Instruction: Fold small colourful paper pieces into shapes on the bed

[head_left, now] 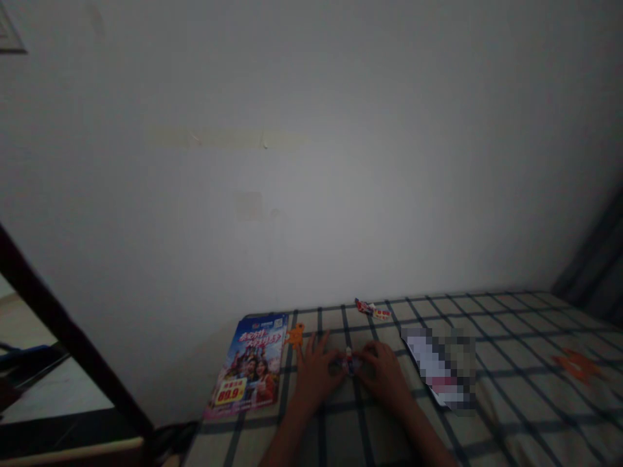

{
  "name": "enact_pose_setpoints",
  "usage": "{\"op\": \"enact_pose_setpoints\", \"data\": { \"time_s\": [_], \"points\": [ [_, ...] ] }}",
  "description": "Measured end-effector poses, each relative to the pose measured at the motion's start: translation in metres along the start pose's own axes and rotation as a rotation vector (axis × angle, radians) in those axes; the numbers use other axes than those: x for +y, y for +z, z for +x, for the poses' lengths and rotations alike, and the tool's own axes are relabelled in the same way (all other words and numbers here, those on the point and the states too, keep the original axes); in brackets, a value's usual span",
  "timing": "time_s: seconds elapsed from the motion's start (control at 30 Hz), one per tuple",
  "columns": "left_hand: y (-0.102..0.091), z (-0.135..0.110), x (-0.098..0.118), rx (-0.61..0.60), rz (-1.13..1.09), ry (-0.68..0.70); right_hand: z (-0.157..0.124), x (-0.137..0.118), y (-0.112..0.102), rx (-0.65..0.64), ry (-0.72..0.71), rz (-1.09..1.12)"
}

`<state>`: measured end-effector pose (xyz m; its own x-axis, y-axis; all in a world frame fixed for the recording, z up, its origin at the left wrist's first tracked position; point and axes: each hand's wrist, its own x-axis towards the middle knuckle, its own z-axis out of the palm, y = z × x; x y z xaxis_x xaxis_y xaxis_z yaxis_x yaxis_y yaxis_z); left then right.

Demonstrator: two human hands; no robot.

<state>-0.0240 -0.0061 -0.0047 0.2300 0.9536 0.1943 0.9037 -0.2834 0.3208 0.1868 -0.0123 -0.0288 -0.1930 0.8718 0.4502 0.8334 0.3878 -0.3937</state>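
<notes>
A small piece of coloured paper, white, red and dark blue and apparently folded, is on the checked cloth between my two hands. My left hand pinches its left side with thumb and index finger, the other fingers spread forward. From the right, my right hand has its thumb and curled fingers closed on the other side. Beyond my left fingertips lies an orange star-like cutout. Another folded, printed paper rests farther back, near the wall.
A printed flyer lies left of my hands. To the right is a blurred-out flat object. Another orange shape lies far right on the checked cloth. A wall rises behind; a dark bar slants at the left.
</notes>
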Motion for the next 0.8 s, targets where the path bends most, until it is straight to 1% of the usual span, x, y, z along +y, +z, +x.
{"op": "enact_pose_setpoints", "data": {
  "time_s": [0.2,0.3,0.47,0.63,0.8],
  "points": [
    [0.001,-0.002,0.001,0.019,-0.004,0.005,0.000,-0.003,-0.001,-0.009,0.028,0.015],
    [0.003,-0.004,0.002,0.052,-0.012,0.013,-0.001,-0.003,0.001,0.006,0.047,0.012],
    [0.004,-0.006,0.004,0.118,-0.034,-0.019,-0.003,0.001,0.005,0.012,-0.020,0.009],
    [0.003,-0.005,0.006,0.098,-0.040,-0.062,-0.002,0.007,0.008,0.000,-0.060,0.014],
    [0.002,-0.004,0.006,0.074,-0.037,-0.072,-0.001,0.008,0.006,-0.055,-0.028,0.049]
  ]
}}
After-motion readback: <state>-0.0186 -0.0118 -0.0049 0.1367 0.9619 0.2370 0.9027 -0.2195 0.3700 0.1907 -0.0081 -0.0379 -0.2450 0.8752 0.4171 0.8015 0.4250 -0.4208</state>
